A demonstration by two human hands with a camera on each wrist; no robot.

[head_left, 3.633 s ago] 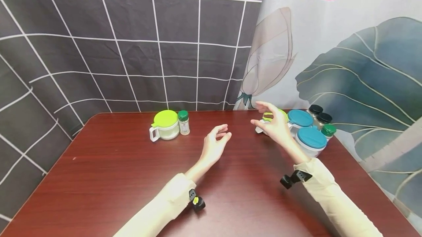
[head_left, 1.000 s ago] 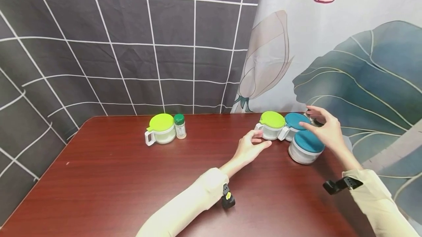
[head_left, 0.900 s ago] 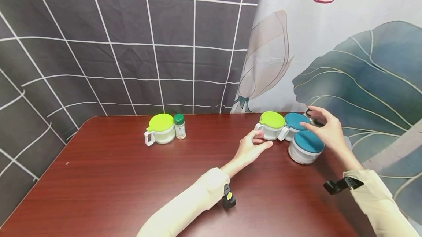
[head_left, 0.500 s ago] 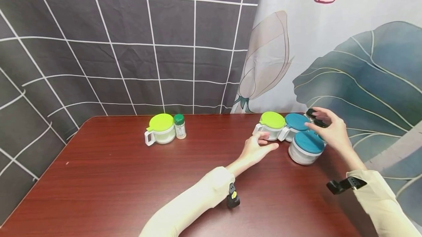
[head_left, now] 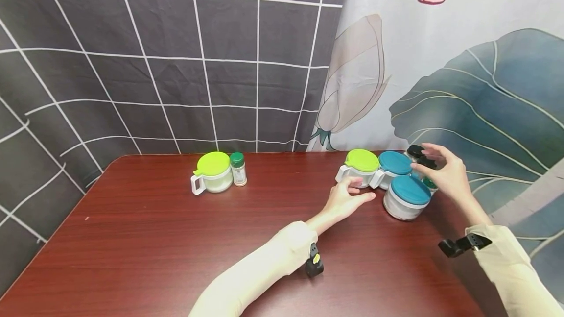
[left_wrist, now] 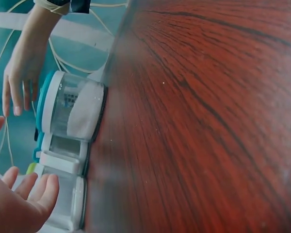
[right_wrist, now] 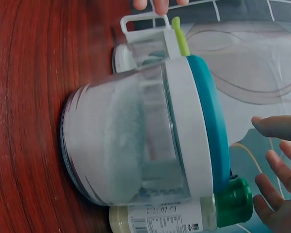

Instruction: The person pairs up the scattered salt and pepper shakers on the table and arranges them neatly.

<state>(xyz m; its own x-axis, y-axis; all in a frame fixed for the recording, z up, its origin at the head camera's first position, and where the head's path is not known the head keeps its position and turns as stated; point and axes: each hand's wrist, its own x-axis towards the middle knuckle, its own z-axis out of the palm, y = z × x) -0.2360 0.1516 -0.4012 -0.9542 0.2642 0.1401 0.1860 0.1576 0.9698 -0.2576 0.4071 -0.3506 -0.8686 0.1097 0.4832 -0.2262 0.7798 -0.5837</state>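
My right hand is over the right-hand cluster, thumb and fingers spread apart with nothing between them. Below it are two black-capped bottles and a green-capped shaker bottle; the hand partly covers them in the head view. A blue-lidded glass jar of white grains stands in front, another blue-lidded jar behind it. Left of these is a lime-lidded jar with a white handle. My left hand has its fingertips right by this jar, fingers loosely bent, holding nothing.
A second lime-lidded jar with a white handle and a green-capped shaker stand together at the back left of the dark red table. A gridded grey cloth and a leaf-patterned curtain hang behind the table.
Both hands have moved right from their earlier places, the right one from the lime-lidded jar to above the bottles. Lately both shift only slightly right, and the green cap shows beneath the right hand.
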